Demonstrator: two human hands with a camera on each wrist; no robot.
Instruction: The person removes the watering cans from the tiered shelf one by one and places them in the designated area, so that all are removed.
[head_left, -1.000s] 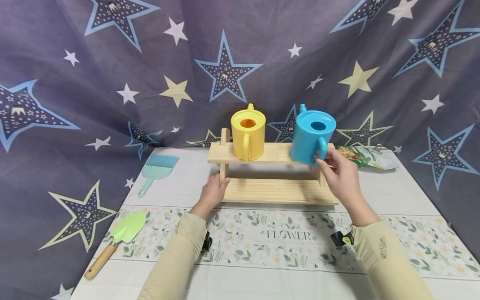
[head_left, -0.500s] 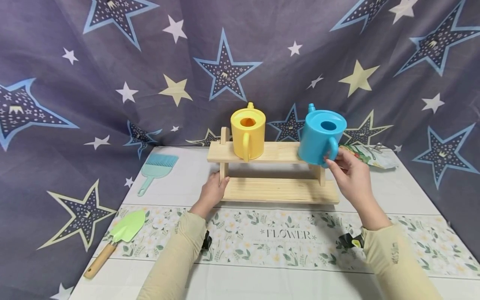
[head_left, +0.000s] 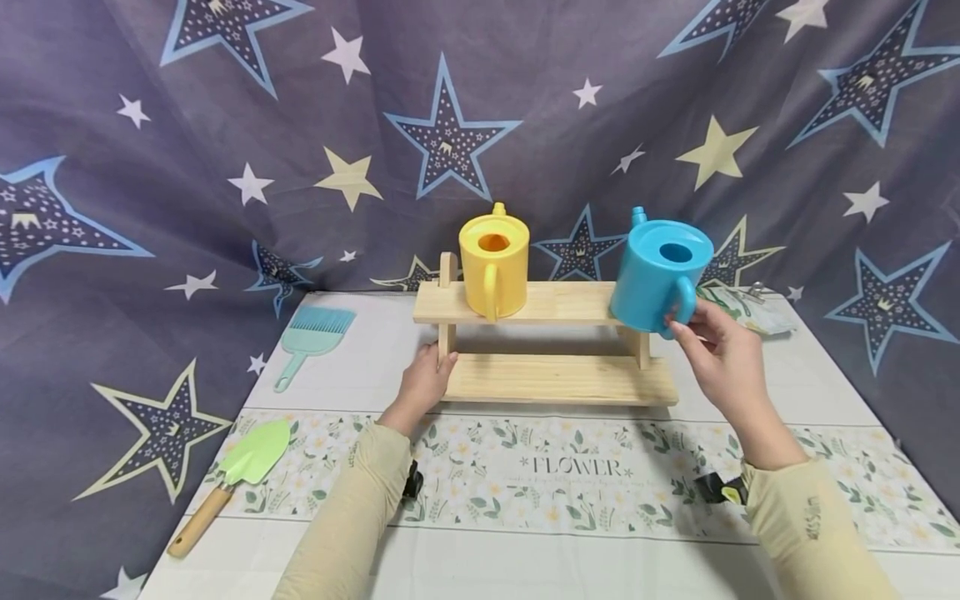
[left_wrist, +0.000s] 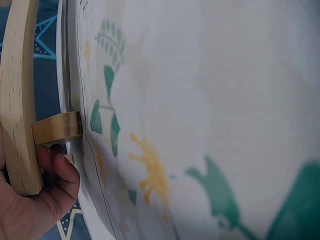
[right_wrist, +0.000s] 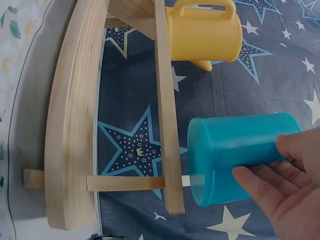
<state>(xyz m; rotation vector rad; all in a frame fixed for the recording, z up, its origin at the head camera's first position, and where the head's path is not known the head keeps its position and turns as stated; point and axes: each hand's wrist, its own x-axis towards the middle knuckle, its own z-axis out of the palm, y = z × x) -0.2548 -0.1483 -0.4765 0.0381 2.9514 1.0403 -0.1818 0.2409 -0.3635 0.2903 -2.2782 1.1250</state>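
Note:
My right hand [head_left: 723, 358] pinches the handle of a blue toy watering can [head_left: 656, 279] at the right end of a two-tier wooden rack [head_left: 570, 300]. In the right wrist view, a gap shows between the blue can's base [right_wrist: 197, 165] and the upper board [right_wrist: 167, 110]. A yellow watering can [head_left: 493, 275] stands upright on the upper board's left part, handle toward me. At the rack's left end, my left hand [head_left: 422, 379] grips the lower board; in the left wrist view, curled fingers [left_wrist: 62, 172] wrap its end beside the post.
On the left lie a light-blue hand brush [head_left: 311, 333] and a green trowel [head_left: 251, 454] with a wooden handle. Behind my right hand lies a clipped printed bag [head_left: 750, 312]. A star-patterned curtain [head_left: 300, 125] hangs behind the table [head_left: 570, 567].
My right hand has carried the blue watering can to the right along the upper board, toward its right end. My left hand keeps its hold on the rack.

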